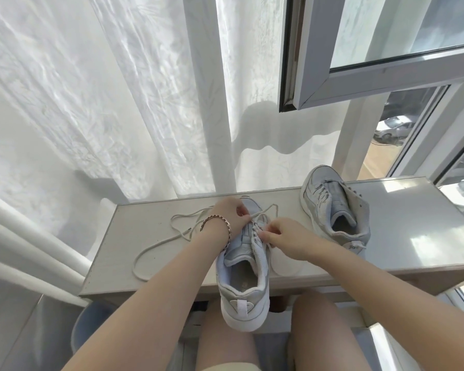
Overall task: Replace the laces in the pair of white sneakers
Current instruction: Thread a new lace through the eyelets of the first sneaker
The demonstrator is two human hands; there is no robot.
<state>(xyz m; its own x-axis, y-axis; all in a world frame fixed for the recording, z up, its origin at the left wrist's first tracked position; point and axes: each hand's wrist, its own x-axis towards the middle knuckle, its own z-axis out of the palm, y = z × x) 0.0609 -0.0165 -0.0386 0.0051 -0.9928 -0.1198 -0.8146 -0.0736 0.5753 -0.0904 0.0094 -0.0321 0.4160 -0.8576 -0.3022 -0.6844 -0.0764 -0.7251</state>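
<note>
From my remote seat I see a white curtain (pixel 118 103) and an open window (pixel 386 57) behind a narrow table (pixel 413 236). I count two sneakers. The near sneaker (pixel 241 277) lies lengthwise away from me, toe to the curtain, heel overhanging the table edge. The far sneaker (pixel 335 210) stands well apart to the right and looks laced. Two hands meet over the near shoe's eyelets. The left hand (pixel 231 215) pinches the lace (pixel 156 245) just beside the tongue. The right hand (pixel 281 236), fingers curled, seems to pinch it at the right eyelet row. There is one loose lace, its slack trailing left across the table, so I judge the left hand nearer for feeding it.
</note>
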